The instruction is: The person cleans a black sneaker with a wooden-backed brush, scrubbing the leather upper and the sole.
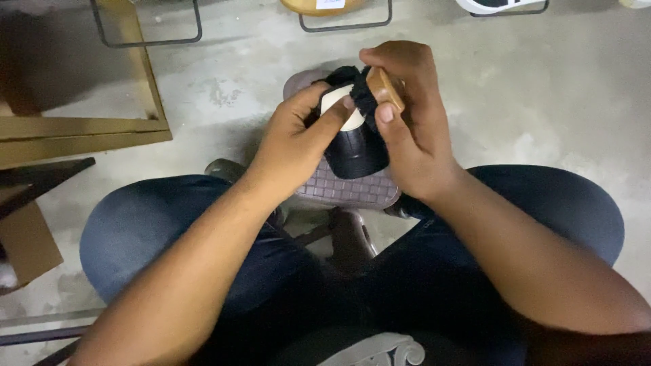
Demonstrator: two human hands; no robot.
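My left hand [298, 135] grips a black shoe [356, 154] with a pale insole, thumb lying across the insole. My right hand [410, 115] holds a wooden-backed brush [384, 87] with dark bristles pressed against the shoe's upper part. Both hands are together above a small mauve woven-top stool [346, 191] between my knees, and the shoe's far end is hidden behind my fingers.
My legs in dark blue trousers frame the stool. A gold-coloured frame [146, 88] stands at the left on the concrete floor, and a cardboard box [24, 240] at the far left. Metal stand legs [346, 27] and another stool's edge are at the top.
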